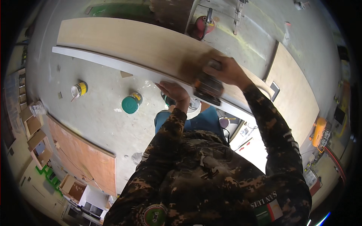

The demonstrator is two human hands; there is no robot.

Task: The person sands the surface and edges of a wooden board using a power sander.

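My right hand (226, 69) is wrapped round a black and orange power sander (208, 88), slightly blurred, at the near edge of a long plywood board (128, 39). The board runs from the far left toward the right, with a white strip (109, 59) along its near edge. Just left of the sander, my left hand (174, 91) lies against the underside of that strip. Its fingers are stretched out and hold nothing that I can see; whether they bear any of the board's weight is unclear.
Below the board stand a teal-lidded can (130, 105) and a yellow-labelled can (80, 89). A reddish wood panel (85, 150) lies at lower left, another plywood panel (294, 90) at right. An orange tool (319, 131) with a red hose is at far right. A red container (203, 27) stands beyond the board.
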